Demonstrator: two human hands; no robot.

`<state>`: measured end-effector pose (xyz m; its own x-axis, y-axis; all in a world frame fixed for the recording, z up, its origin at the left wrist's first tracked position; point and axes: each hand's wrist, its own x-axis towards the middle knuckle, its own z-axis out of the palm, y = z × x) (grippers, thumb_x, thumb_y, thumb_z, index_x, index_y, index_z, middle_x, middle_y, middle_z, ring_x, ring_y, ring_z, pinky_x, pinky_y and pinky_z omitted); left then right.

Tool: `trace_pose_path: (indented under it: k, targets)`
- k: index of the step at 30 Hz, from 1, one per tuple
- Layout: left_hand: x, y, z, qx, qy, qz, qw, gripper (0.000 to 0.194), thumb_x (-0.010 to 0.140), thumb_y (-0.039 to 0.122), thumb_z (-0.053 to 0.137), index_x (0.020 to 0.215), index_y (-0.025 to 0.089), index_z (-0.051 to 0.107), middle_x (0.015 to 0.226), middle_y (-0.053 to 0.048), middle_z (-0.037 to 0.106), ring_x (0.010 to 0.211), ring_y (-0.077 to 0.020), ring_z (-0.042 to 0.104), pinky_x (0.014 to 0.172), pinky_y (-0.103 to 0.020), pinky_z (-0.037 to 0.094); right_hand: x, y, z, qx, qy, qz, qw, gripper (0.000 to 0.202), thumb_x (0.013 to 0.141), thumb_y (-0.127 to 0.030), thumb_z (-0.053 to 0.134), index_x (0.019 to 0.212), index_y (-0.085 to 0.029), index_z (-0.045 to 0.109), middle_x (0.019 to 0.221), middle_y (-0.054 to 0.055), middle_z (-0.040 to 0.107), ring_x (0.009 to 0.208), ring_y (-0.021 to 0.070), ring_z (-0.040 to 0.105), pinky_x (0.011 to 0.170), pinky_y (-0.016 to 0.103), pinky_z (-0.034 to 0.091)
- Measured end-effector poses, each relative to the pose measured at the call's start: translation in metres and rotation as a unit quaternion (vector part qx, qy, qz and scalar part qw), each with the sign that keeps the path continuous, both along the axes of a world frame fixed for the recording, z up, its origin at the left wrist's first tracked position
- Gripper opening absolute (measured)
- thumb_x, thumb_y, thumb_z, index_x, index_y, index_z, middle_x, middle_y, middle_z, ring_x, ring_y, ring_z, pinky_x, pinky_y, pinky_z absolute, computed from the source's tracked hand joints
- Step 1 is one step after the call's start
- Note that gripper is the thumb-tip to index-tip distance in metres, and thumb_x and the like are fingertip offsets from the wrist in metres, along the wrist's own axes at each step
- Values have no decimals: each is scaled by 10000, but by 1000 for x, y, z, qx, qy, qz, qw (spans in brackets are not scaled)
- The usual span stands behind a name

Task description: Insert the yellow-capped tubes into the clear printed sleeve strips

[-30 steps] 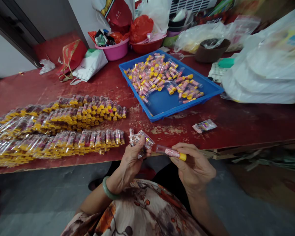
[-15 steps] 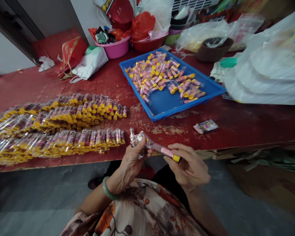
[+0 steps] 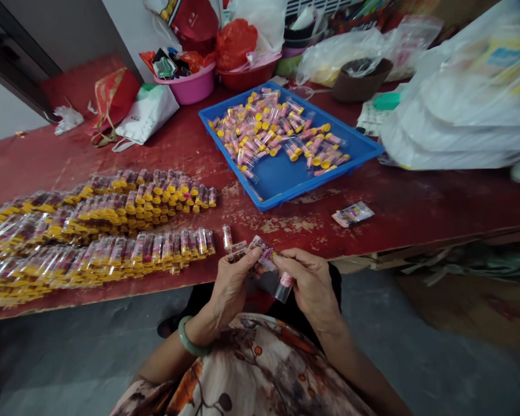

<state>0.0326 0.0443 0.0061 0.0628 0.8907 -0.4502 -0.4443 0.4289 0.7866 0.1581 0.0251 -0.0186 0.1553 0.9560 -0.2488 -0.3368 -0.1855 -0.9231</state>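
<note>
My left hand point(image 3: 231, 283), with a green bangle on the wrist, pinches a small bunch of clear printed sleeves point(image 3: 247, 249) at the table's front edge. My right hand point(image 3: 309, 283) holds a clear tube with pink filling point(image 3: 283, 285), its open end pointing down, and its fingertips touch the sleeves held by my left hand. Rows of wrapped tubes with yellow caps point(image 3: 95, 231) lie on the red table point(image 3: 416, 208) to the left. A blue tray point(image 3: 286, 179) with several loose tubes point(image 3: 273, 130) sits beyond my hands.
A small printed packet point(image 3: 352, 214) lies right of the tray's front. Big white plastic bags point(image 3: 468, 110) fill the right side. Pink point(image 3: 190, 86) and red basins, a brown bowl point(image 3: 357, 86), a white bag point(image 3: 149, 112) and a red bag point(image 3: 112, 95) stand at the back.
My right hand moved left to meet my left hand. The tube swung from lying sideways with its yellow cap showing to pointing downward. The view shifted slightly to the right.
</note>
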Motion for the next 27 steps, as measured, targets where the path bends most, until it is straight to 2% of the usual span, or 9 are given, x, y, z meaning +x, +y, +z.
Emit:
trace_pose_path:
  k: [7, 10, 13, 16, 20, 23, 27]
  targets:
    - [-2, 5, -5, -16, 10, 24, 1000, 254, 615, 303, 828, 691, 127, 660, 571, 12, 618, 474, -78, 533, 482, -197, 402, 23, -7, 1, 0, -8, 35, 999, 201, 757, -369, 715, 767, -177, 658, 572, -30, 542, 503, 68, 459, 467, 192, 347]
    - [-2, 7, -9, -22, -16, 23, 999, 277, 620, 332, 827, 697, 137, 646, 563, 26, 596, 463, -73, 519, 461, -193, 392, 40, -11, 3, 73, -20, 26, 997, 140, 791, -322, 686, 833, -191, 655, 656, -24, 560, 502, 59, 454, 459, 197, 344]
    - [-1, 9, -12, -48, -44, 16, 998, 315, 609, 365, 832, 694, 145, 624, 560, 36, 581, 443, -65, 504, 440, -190, 385, 49, -17, 6, 140, -47, 17, 989, 98, 809, -239, 661, 898, -203, 642, 807, -1, 602, 553, 75, 521, 518, 224, 420]
    - [0, 9, -15, -86, -63, 14, 994, 341, 589, 375, 844, 687, 147, 610, 563, 35, 576, 445, -62, 509, 432, -182, 388, 49, -22, 9, 184, -69, -6, 981, 118, 810, -175, 646, 921, -207, 622, 917, 17, 602, 615, 91, 566, 571, 246, 470]
    - [3, 9, -12, -104, -79, 16, 991, 329, 595, 350, 846, 700, 147, 611, 581, 32, 585, 454, -54, 515, 425, -162, 399, 45, -26, 7, 228, -83, -20, 970, 142, 811, -159, 634, 943, -207, 610, 941, 37, 587, 714, 129, 592, 618, 282, 505]
    - [6, 7, -4, -128, -88, 20, 988, 347, 562, 327, 866, 709, 144, 610, 583, 38, 585, 450, -48, 516, 425, -150, 415, 42, -26, 7, 276, -147, -39, 949, 174, 793, -146, 648, 949, -213, 613, 940, 49, 596, 819, 169, 606, 688, 317, 523]
    - [8, 4, 7, -165, -92, 30, 982, 388, 523, 316, 885, 723, 142, 602, 585, 44, 587, 444, -45, 524, 419, -140, 419, 38, -27, 8, 349, -293, -66, 887, 289, 751, -88, 676, 999, -225, 619, 973, 61, 623, 881, 196, 615, 744, 354, 531]
